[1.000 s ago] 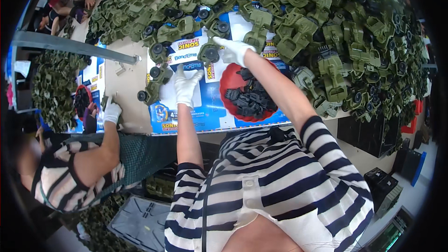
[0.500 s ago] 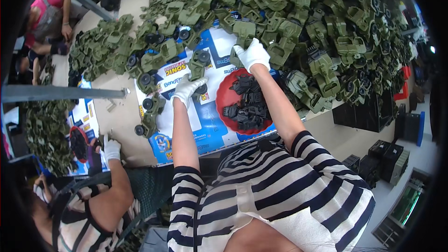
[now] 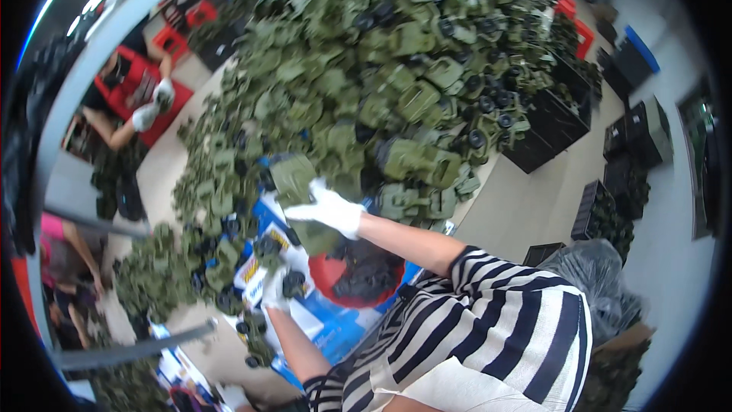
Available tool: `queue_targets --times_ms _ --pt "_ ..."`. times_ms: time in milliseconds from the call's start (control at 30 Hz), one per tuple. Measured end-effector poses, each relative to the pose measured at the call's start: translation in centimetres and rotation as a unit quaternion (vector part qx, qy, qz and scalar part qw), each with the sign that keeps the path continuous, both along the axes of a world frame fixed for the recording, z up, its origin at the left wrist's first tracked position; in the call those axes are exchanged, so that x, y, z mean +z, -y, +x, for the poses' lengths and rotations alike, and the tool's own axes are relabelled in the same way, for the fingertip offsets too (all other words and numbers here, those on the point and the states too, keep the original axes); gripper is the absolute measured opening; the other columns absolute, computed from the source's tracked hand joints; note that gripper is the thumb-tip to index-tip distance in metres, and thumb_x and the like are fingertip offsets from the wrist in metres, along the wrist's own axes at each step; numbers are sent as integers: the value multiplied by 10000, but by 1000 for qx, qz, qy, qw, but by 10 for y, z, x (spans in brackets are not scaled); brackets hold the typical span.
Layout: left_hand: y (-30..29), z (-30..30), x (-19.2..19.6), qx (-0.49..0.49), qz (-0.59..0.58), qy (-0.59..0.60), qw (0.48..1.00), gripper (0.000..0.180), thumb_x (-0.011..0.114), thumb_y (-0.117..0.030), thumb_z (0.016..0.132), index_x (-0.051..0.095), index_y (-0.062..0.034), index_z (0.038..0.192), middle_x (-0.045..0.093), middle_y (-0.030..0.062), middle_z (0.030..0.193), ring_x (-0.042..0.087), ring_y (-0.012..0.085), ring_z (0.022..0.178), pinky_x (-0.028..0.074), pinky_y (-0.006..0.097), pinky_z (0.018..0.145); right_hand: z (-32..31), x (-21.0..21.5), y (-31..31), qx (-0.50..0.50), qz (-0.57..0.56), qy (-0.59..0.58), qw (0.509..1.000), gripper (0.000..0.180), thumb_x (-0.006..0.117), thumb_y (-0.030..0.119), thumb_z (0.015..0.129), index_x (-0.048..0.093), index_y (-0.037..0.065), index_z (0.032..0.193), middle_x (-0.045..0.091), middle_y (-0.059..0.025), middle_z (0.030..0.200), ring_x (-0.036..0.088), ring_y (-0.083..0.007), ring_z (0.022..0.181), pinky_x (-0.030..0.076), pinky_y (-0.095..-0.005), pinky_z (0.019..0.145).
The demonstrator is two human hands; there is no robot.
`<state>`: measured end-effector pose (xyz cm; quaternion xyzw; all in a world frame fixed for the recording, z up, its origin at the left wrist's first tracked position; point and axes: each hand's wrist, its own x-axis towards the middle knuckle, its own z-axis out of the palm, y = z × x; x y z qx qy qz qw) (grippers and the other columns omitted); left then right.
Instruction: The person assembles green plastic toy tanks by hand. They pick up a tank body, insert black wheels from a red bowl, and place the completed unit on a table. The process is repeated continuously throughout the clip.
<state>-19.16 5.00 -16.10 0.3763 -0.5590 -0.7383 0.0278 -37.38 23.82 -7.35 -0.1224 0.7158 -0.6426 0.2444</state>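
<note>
My left hand (image 3: 276, 288), white-gloved, grips a green toy vehicle (image 3: 268, 253) with black wheels above the blue-and-white printed sheet (image 3: 328, 326). To its right, my right hand (image 3: 335, 210), also gloved, lies across a larger green toy vehicle body (image 3: 293, 175). The thumb is on one side of that body and the fingers on the other; the hand blurs slightly and covers its middle. Just below this hand stands a red round tray (image 3: 323, 275) holding several dark grey parts (image 3: 364, 273).
A big heap of green toy vehicles (image 3: 412, 91) covers the table beyond my hands. Black crates (image 3: 550, 133) stand at the right. A metal bar (image 3: 137, 352) crosses the lower left. A co-worker in a red apron (image 3: 145, 84) is at the far left; a clear plastic bag (image 3: 595, 278) lies right.
The view has swung to the right and tilted up. My right hand has come leftward over the tray's far edge with a green vehicle body. The left hand still holds its wheeled vehicle.
</note>
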Motion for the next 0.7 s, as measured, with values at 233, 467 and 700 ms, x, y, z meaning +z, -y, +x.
queue_targets --times_ms 233,467,700 --pt "-39 49 20 178 29 -75 981 187 654 -259 924 657 -85 989 646 -19 893 604 112 803 511 292 720 -35 122 -268 -134 -235 267 925 503 624 384 956 530 104 1364 588 -14 1288 558 -139 1148 475 -339 984" --pt "-164 -12 206 175 -60 6 983 373 542 -358 983 580 -49 1188 662 146 1050 625 223 871 510 357 746 -275 176 -411 -152 -371 121 908 337 566 394 989 593 186 1252 662 -4 1115 649 -170 986 566 -434 788" --pt "-173 -81 182 90 -47 -162 981 326 617 -237 935 571 -20 1173 652 98 968 663 202 825 558 340 745 -486 255 -430 -354 -251 -117 893 872 666 501 889 305 -37 1472 332 -304 1502 452 -414 1306 439 -473 1040"
